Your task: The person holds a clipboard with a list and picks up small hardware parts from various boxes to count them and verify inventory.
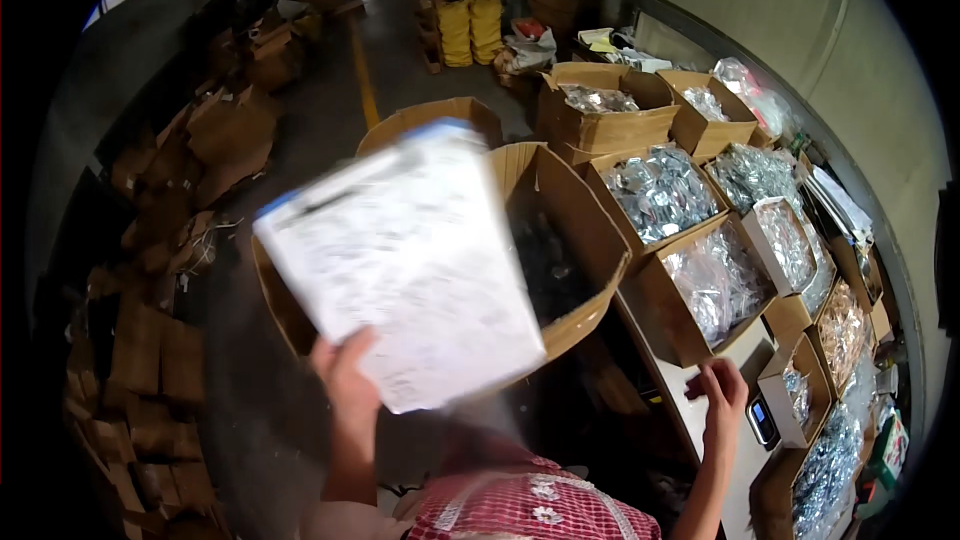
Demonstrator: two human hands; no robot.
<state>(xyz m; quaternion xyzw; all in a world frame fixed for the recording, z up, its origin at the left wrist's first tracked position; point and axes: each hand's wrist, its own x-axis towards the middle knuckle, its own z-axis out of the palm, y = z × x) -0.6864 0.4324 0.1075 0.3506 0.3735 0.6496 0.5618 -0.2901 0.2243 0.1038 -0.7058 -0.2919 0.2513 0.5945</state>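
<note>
The left hand [348, 377] clamps a blue-edged clipboard of white paper [420, 270] before a large brown cardboard box [585, 225], dark inside; smaller brown cardboard boxes [620, 130] hold silvery items [662, 190] in clear plastic; the paper's writing is blurred; the right hand [722, 395] curls near a small black device [764, 422], its grip impossible to tell

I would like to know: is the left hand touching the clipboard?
Touching. The head view shows it plainly: the left hand grips the clipboard by its lower left edge.
</note>
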